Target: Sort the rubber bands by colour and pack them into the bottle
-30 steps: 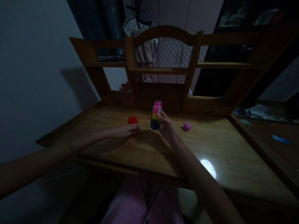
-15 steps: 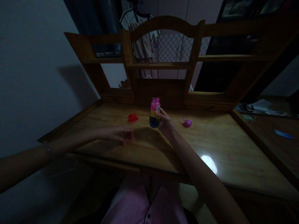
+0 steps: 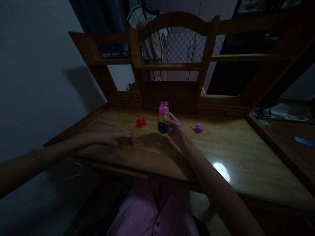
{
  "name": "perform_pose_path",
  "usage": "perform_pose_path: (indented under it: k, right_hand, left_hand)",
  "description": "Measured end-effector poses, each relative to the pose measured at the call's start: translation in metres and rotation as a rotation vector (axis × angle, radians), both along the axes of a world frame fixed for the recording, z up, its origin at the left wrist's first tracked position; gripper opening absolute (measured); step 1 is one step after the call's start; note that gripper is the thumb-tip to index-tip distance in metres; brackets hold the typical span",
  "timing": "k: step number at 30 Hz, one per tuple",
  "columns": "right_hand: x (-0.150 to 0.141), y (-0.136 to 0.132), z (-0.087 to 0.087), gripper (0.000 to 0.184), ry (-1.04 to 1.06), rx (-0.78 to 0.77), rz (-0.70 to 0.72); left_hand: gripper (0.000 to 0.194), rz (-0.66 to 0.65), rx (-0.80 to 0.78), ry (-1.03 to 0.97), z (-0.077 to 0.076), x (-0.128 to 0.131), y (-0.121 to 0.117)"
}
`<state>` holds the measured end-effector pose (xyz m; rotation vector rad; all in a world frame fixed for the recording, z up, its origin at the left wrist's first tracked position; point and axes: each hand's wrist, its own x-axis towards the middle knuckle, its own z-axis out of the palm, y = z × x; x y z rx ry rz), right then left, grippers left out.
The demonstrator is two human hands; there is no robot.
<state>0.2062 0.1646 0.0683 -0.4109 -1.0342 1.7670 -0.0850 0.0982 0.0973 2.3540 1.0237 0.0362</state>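
In my right hand (image 3: pixel 174 127) is a small clear jar (image 3: pixel 163 118), held upright above the table with the fingers wrapped round its side. Its filling lies in layers, pink on top, yellow in the middle and dark blue below, and a white printed label faces me. My left hand (image 3: pixel 122 138), a little blurred, is low over the table with its fingers curled together and pointing down. A thin pinkish loop (image 3: pixel 128 147) shows just under those fingertips; whether they grip it is unclear. Another small reddish piece (image 3: pixel 140 145) lies to their right.
A heap of red strands or bands (image 3: pixel 141 123) lies behind my left hand on the wooden table (image 3: pixel 172 154). To the right sits a small purple pouch-like object (image 3: pixel 199 128). A wooden shelf unit (image 3: pixel 169 67) rises along the back edge, and a wall stands at left.
My left hand has drawn back to the left from the reddish piece, and its fingers have closed together more. My right hand still holds the jar in nearly the same place.
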Motion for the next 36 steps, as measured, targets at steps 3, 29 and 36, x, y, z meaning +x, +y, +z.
perform_pose_path:
  k: [3, 29, 36]
  right_hand:
    - [0.000, -0.001, 0.000, 0.037, 0.037, -0.009, 0.029]
    - [-0.002, -0.001, -0.004, 0.040, 0.024, -0.013, 0.029]
    - [-0.003, -0.002, -0.004, 0.043, 0.021, -0.010, 0.030]
  left_hand:
    - [0.025, 0.012, -0.093, -0.003, -0.007, -0.004, -0.001]
    - [0.025, 0.334, 0.099, -0.121, -0.051, 0.038, -0.014]
    - [0.017, 0.317, 0.237, -0.044, -0.070, 0.035, -0.002]
